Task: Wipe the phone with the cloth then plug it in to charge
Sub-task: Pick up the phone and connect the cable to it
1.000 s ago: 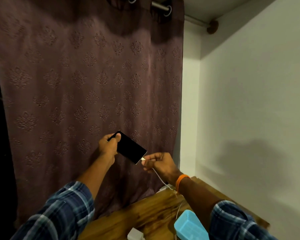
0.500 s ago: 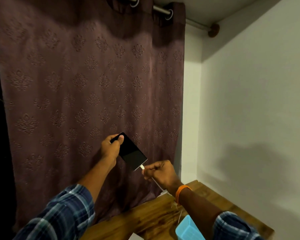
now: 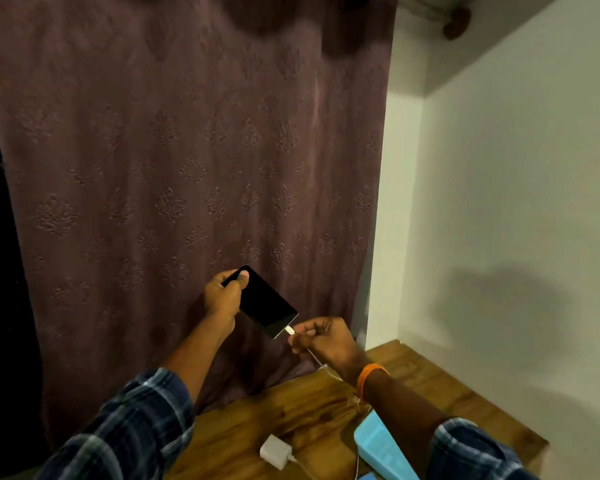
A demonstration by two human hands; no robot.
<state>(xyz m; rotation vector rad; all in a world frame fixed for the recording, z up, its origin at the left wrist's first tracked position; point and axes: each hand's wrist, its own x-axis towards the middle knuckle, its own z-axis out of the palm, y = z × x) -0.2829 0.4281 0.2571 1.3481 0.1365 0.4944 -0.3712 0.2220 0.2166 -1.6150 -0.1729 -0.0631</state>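
A black phone (image 3: 265, 303) with a dark screen is held in the air in front of the curtain, its lower end tilted down to the right. My left hand (image 3: 224, 294) grips its upper end, thumb on the screen. My right hand (image 3: 321, 339) pinches the white plug of the charging cable (image 3: 289, 330), whose tip touches the phone's lower edge. The white cable runs down from that hand toward the table. A white charger block (image 3: 273, 451) lies on the wood below. No cloth shows in view.
A wooden table (image 3: 291, 414) fills the lower middle, close against a brown patterned curtain (image 3: 187, 150). A light blue box (image 3: 381, 448) lies under my right forearm. A white wall (image 3: 499, 220) bounds the right side.
The view has tipped downward, so the charger block now shows on the table. The plug tip has stayed at the phone's lower edge while both hands keep their hold.
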